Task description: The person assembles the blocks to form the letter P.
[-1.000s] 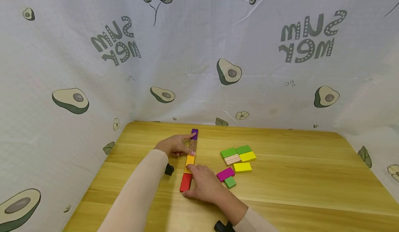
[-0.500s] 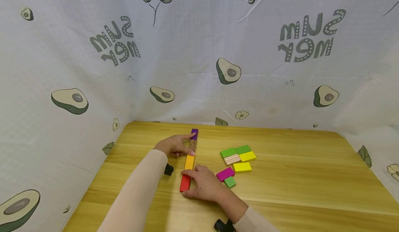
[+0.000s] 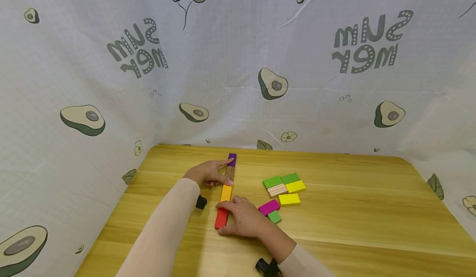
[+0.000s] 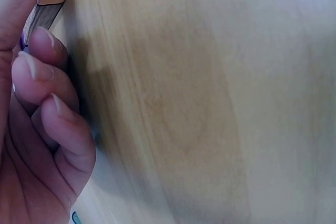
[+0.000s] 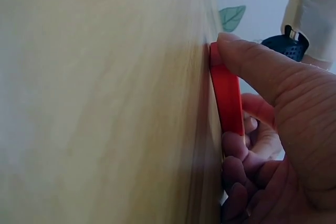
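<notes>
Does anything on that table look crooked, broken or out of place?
Nothing stands out. The row of blocks, from the purple block down to the red block, runs straight, with the left hand and right hand against it. The loose blocks lie flat and intact on the table.

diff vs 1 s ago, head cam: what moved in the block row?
The right hand slid back toward the person along the row: its fingertips left the orange rectangular block and now pinch the red rectangular block by its sides. Orange shows fuller. The left hand stayed against the brown wooden block, below the purple block. The loose green, yellow and magenta blocks on the wooden table did not move.
</notes>
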Demonstrator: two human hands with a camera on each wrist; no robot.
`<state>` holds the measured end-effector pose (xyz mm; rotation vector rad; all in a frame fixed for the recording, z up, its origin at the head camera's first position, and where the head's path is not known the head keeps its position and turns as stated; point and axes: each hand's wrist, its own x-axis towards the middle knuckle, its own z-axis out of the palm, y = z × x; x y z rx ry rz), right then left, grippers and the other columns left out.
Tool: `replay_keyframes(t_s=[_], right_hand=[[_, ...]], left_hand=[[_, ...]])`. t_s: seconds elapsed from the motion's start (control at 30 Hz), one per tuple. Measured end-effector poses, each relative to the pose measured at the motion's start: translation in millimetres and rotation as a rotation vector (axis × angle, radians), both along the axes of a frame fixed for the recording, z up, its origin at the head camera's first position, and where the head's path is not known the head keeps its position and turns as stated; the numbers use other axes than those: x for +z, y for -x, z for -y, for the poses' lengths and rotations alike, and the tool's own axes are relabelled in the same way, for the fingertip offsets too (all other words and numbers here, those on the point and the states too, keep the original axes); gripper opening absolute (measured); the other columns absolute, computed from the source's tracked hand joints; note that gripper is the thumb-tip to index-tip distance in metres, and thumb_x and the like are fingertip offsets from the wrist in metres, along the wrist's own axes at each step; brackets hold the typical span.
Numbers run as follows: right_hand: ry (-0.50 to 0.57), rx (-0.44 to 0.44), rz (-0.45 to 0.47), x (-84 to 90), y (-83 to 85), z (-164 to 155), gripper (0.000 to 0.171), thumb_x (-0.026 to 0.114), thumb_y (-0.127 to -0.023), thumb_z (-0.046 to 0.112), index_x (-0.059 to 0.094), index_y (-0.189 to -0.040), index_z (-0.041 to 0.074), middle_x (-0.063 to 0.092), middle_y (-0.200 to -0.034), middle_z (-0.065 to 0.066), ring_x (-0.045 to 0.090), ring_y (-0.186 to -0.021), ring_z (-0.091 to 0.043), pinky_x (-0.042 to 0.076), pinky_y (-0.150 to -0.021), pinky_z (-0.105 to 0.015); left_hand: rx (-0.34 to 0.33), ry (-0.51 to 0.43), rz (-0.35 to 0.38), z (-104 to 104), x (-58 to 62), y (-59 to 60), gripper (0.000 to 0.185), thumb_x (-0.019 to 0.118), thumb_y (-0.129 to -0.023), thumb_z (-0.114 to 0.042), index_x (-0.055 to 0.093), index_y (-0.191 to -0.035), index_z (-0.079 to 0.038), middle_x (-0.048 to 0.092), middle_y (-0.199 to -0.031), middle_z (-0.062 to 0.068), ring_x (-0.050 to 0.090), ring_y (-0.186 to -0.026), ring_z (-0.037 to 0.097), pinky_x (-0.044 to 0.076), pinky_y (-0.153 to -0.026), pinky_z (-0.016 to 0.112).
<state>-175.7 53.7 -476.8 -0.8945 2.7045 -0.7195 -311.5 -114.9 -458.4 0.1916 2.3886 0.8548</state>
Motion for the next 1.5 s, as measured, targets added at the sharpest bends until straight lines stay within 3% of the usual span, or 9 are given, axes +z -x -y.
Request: replay_keyframes(t_s=[0.3, 0.47, 0.6, 0.7, 0.9, 1.07, 1.13, 1.37, 1.5], right_hand=[[0.051, -0.019, 0.033, 2.6, -1.6, -3.4, 0.078, 0.065, -0.069, 0.067, 0.046, -0.135, 0.03, 0.05, -0.102, 0.005, 0.045, -0.089, -0.01, 0.043, -0.075, -0.03], [0.091, -0.184, 0.027, 9.4, -5.6, -19.8, 0.07, 0.066, -0.072, 0.063, 0.053, -0.127, 0.021, 0.051, -0.085, 0.006, 0.046, -0.075, -0.01, 0.041, -0.063, -0.028], [-0.019, -0.422, -0.075, 17.6, -7.3, -44.4, 0.054, 0.069, -0.072, 0.058, 0.06, -0.104, 0.015, 0.052, -0.079, 0.005, 0.046, -0.069, -0.012, 0.04, -0.06, -0.03], [-0.139, -0.565, -0.114, 24.1, -9.6, -62.1, 0.06, 0.07, -0.067, 0.064, 0.06, -0.095, 0.012, 0.052, -0.077, 0.001, 0.047, -0.069, -0.016, 0.041, -0.058, -0.032], [-0.303, -0.643, -0.112, 24.9, -16.4, -83.9, 0.082, 0.067, -0.057, 0.076, 0.06, -0.095, 0.004, 0.052, -0.077, -0.008, 0.05, -0.07, -0.025, 0.042, -0.053, -0.037], [-0.269, -0.609, -0.146, 19.9, -16.8, -83.1, 0.077, 0.069, -0.059, 0.072, 0.061, -0.095, 0.004, 0.054, -0.08, -0.007, 0.052, -0.073, -0.024, 0.044, -0.058, -0.038], [-0.223, -0.551, -0.173, 19.8, -17.5, -78.1, 0.072, 0.071, -0.06, 0.069, 0.062, -0.094, 0.006, 0.054, -0.081, -0.004, 0.05, -0.074, -0.021, 0.044, -0.061, -0.037], [-0.011, -0.15, -0.151, 25.2, -34.8, -40.4, 0.062, 0.07, -0.067, 0.064, 0.064, -0.105, 0.016, 0.054, -0.095, 0.006, 0.048, -0.087, -0.01, 0.046, -0.078, -0.032], [0.021, 0.003, -0.141, 24.6, -45.5, -15.9, 0.06, 0.067, -0.07, 0.064, 0.066, -0.105, 0.016, 0.055, -0.093, 0.008, 0.049, -0.086, -0.006, 0.047, -0.077, -0.027]], left_hand=[[0.004, -0.002, 0.005, 0.2, 0.1, -0.3, 0.093, 0.08, -0.063, -0.047, 0.028, -0.139, -0.052, 0.046, -0.054, 0.002, 0.038, -0.043, 0.015, 0.033, -0.041, 0.025], [0.001, -0.013, 0.005, 0.5, -1.0, -0.3, 0.093, 0.08, -0.063, -0.047, 0.027, -0.14, -0.051, 0.047, -0.054, 0.002, 0.038, -0.043, 0.014, 0.033, -0.041, 0.024], [0.0, -0.013, 0.015, 0.5, -0.4, -0.8, 0.093, 0.08, -0.064, -0.047, 0.027, -0.14, -0.051, 0.048, -0.056, 0.003, 0.037, -0.043, 0.014, 0.035, -0.041, 0.024], [0.002, -0.013, 0.022, 0.4, 0.9, -1.8, 0.092, 0.079, -0.066, -0.046, 0.026, -0.14, -0.051, 0.048, -0.057, 0.003, 0.037, -0.043, 0.015, 0.035, -0.042, 0.025], [0.006, -0.013, 0.025, 0.7, 1.4, -0.6, 0.092, 0.079, -0.065, -0.048, 0.025, -0.14, -0.052, 0.047, -0.057, 0.003, 0.036, -0.043, 0.015, 0.035, -0.042, 0.025], [0.011, -0.013, 0.024, 0.8, 0.6, 1.6, 0.094, 0.08, -0.063, -0.049, 0.026, -0.139, -0.053, 0.047, -0.057, 0.002, 0.036, -0.043, 0.014, 0.035, -0.042, 0.025], [0.01, -0.015, 0.02, 0.8, 0.0, 2.0, 0.093, 0.08, -0.063, -0.049, 0.026, -0.139, -0.053, 0.047, -0.056, 0.002, 0.035, -0.042, 0.014, 0.035, -0.041, 0.025], [0.004, -0.016, 0.016, 0.9, 1.2, 0.0, 0.092, 0.08, -0.064, -0.048, 0.027, -0.139, -0.053, 0.047, -0.056, 0.002, 0.037, -0.043, 0.014, 0.035, -0.041, 0.024], [0.004, -0.033, 0.013, 1.2, 2.5, -2.1, 0.091, 0.079, -0.066, -0.046, 0.027, -0.14, -0.05, 0.047, -0.056, 0.003, 0.037, -0.044, 0.015, 0.035, -0.041, 0.024]])
